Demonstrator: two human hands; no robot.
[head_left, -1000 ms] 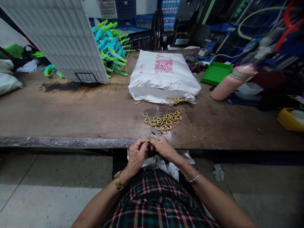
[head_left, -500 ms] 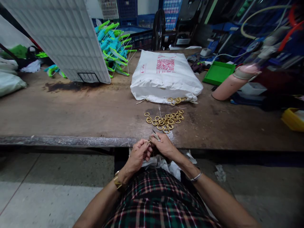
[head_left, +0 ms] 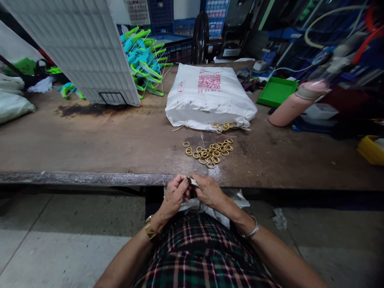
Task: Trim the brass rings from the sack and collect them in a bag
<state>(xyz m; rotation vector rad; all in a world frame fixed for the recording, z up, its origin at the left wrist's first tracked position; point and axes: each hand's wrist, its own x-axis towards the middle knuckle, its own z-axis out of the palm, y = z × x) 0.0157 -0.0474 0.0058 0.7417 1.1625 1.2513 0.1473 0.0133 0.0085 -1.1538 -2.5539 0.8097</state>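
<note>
The largest thing is the brown wooden table [head_left: 90,144]. Its front edge is worn and has whitish marks, and the two hands are just at this edge, in front of the plaid garment [head_left: 198,248]. On the left side stands a tilted, ribbed pale panel [head_left: 84,52], and beside it is a pile of blue and green plastic pieces [head_left: 145,66]. Near the back lies a white sack [head_left: 210,106], which carries a red QR code; the red characters near it are too small for me to read surely. To its right are a green tray [head_left: 277,92] and a tilted pink bottle [head_left: 291,108].

The left hand [head_left: 174,194] has its fingers pinched on a small yellowish piece [head_left: 188,176], mostly hidden. The right hand [head_left: 211,192] grasps a small tool [head_left: 193,182] with a pale handle and a dark tip, directed to the left fingers.

The gold-coloured rings [head_left: 207,154] are round, plain and open in the middle. They lie in a loose, partly overlapping group between the sack and the hands, and wood surface extends on both sides of them. A few more rings [head_left: 223,127] lie at the sack's front edge.
</note>
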